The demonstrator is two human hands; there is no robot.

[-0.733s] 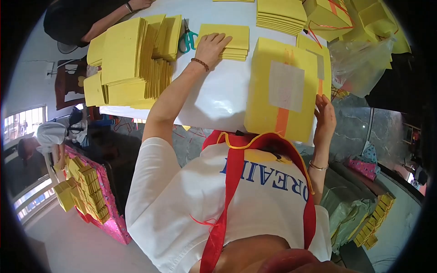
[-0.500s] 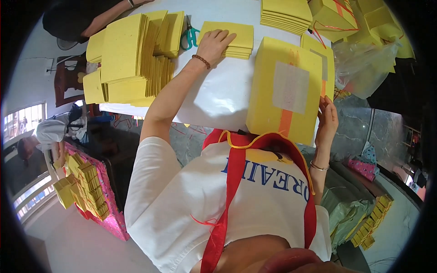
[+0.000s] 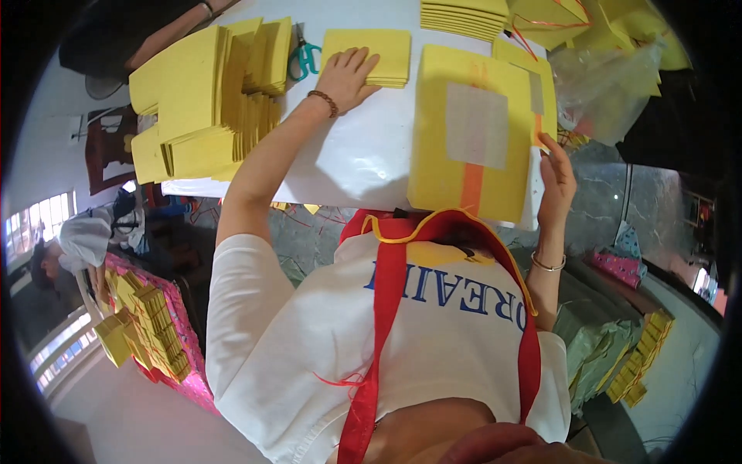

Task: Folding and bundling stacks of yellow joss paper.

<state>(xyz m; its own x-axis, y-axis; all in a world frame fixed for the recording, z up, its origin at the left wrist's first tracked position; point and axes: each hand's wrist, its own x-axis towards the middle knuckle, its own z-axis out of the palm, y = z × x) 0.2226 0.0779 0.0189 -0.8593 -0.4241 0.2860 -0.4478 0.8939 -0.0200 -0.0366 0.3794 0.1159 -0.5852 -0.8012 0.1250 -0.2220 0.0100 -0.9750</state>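
My left hand (image 3: 349, 80) lies flat, fingers stretched, on the near left part of a small stack of folded yellow paper (image 3: 382, 54). Its edges sit nearly even. Close by on the left are scissors with green handles (image 3: 304, 60). A large yellow box-like block (image 3: 433, 147), bearing a pale rectangle and an orange strip, stands at the near right of the white table. My right hand (image 3: 558, 174) is at that block's right side with fingers extended and nothing visible in it. Whether its fingertips touch the yellow piece behind the block, I cannot tell.
Tall piles of folded yellow paper (image 3: 185, 85) fill the table's left side. Another yellow stack (image 3: 464, 17) lies at the far right, near a clear plastic bag (image 3: 607, 93). Another person's arm (image 3: 166, 37) reaches in at the far left. Yellow bundles lie on a pink surface (image 3: 197, 340).
The view has shifted a little, so the table things sit further left and up. Under my left hand the stack's edges look more even. My right hand has moved slightly away from the block.
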